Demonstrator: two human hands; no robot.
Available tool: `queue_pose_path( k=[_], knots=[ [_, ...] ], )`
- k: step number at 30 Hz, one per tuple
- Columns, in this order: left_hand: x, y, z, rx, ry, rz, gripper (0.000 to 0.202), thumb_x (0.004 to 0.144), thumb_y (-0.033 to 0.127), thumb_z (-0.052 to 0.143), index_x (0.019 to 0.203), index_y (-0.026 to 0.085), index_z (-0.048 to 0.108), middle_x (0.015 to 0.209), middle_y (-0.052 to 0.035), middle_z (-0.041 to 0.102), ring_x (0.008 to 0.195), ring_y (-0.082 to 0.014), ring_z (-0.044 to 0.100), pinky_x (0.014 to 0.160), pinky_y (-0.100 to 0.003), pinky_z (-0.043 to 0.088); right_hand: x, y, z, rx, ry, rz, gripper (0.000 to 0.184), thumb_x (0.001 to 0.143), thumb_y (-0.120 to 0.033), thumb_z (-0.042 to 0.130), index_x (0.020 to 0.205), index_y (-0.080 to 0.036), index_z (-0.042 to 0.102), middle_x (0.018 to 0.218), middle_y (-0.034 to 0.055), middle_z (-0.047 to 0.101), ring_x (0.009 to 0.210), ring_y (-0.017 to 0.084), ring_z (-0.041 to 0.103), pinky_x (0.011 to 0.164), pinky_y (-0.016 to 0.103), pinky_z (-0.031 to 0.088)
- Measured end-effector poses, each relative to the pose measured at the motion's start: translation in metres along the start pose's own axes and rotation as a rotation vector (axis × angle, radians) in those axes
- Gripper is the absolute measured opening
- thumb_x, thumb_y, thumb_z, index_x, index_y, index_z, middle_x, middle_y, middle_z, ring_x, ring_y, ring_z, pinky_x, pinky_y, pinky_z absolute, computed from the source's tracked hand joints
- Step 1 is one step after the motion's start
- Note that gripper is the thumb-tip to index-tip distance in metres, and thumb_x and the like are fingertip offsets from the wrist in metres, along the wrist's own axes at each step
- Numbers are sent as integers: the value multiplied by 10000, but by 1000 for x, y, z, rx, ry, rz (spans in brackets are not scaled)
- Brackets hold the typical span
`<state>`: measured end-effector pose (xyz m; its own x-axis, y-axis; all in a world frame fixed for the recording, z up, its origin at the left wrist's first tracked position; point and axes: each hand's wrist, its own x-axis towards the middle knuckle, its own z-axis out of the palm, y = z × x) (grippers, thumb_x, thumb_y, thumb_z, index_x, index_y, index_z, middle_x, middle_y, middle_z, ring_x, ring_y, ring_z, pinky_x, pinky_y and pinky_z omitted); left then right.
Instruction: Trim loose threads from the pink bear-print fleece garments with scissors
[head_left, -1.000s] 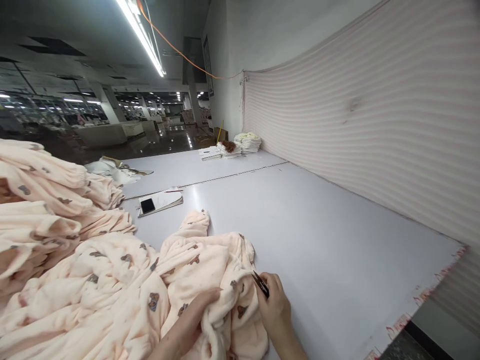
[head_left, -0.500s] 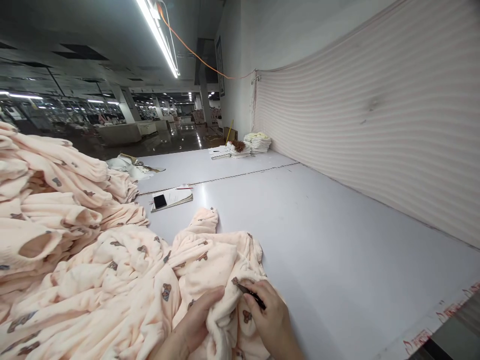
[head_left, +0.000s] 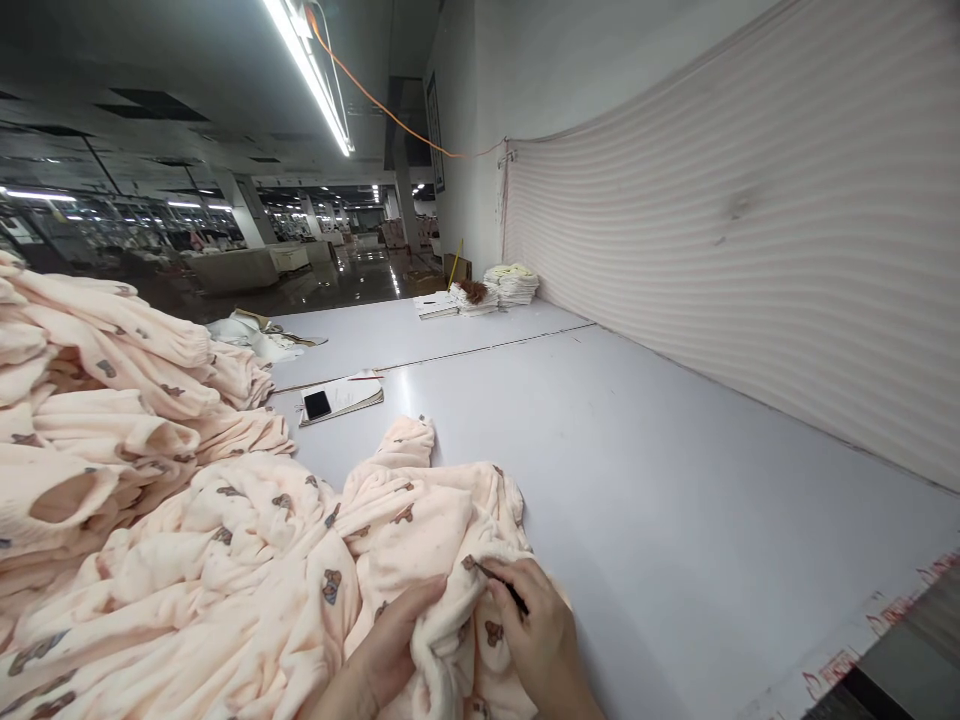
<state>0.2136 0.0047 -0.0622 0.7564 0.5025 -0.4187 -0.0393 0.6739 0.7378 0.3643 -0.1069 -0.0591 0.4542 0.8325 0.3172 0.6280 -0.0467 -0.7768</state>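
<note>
A peach fleece garment (head_left: 420, 520) with a small brown bear print lies bunched on the table in front of me. My left hand (head_left: 394, 635) is closed on a thick, pale fold of it, thumb on top. In my right hand (head_left: 536, 625) is a pair of small black thread snips (head_left: 514, 592), pinched between thumb and fingers. Their dark tip points left and lies at the fold, close to a bear print. Whether the blades are apart cannot be made out. The fingers' undersides are hidden by the cloth.
More peach fleece garments (head_left: 112, 400) are heaped at the left. Beyond them lie a clipboard with papers (head_left: 352, 392) and a black phone (head_left: 317, 404). Folded white cloths (head_left: 511, 285) stand at the table's (head_left: 675, 500) far end. A striped fabric sheet (head_left: 712, 270) hangs along the right wall.
The snips have turned slightly in my right hand, and less of their blade shows. My left hand keeps its hold on the fold. The view has shifted slightly.
</note>
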Motion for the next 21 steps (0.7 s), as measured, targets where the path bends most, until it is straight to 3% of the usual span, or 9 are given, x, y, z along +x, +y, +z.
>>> queue_pose_path(
  k=[5,9,11,14,15,17,21],
  knots=[
    [-4,1,4,181,30,31,317,790,382,584,929,125,707,861,-96,728,834,-243,640,803,-329,454,3,-9,6,-22,-16,18,297,805,-269,632,1100,-253,596,999,31,642,930,208,605,794,281,468],
    [-16,13,6,435,89,147,164,682,250,683,830,179,694,837,-24,694,902,-237,582,846,-298,396,0,-13,9,10,-191,-35,105,810,-146,563,800,-229,627,793,-9,623,772,165,591,661,232,423],
    [-24,19,4,662,195,262,98,695,204,645,787,206,676,783,2,665,845,-222,560,793,-278,367,-4,-8,7,110,-232,-31,104,828,-190,565,731,-205,601,719,-20,610,711,148,580,633,219,410],
    [-36,19,3,985,473,436,45,725,217,608,756,244,626,705,13,618,737,-217,527,688,-268,325,-10,1,-1,168,-199,30,184,846,-287,569,687,-194,578,653,-26,593,645,142,566,604,218,410],
    [-38,17,3,983,555,470,43,716,224,625,735,251,598,673,22,594,704,-211,515,665,-262,317,-12,3,-5,161,-176,61,176,842,-300,577,701,-195,583,668,-23,603,655,147,574,610,221,418],
    [-41,10,5,749,606,474,120,710,251,658,709,255,538,615,49,534,632,-186,482,626,-246,318,-12,2,-10,146,-152,107,91,817,-291,612,800,-202,615,790,-2,645,750,170,610,677,232,452],
    [-40,-4,12,121,369,364,232,728,296,680,750,257,452,618,83,531,604,-150,498,608,-225,378,-11,-10,-11,128,-159,50,178,832,-225,576,997,-232,643,981,41,654,914,194,626,798,259,481]
  ],
)
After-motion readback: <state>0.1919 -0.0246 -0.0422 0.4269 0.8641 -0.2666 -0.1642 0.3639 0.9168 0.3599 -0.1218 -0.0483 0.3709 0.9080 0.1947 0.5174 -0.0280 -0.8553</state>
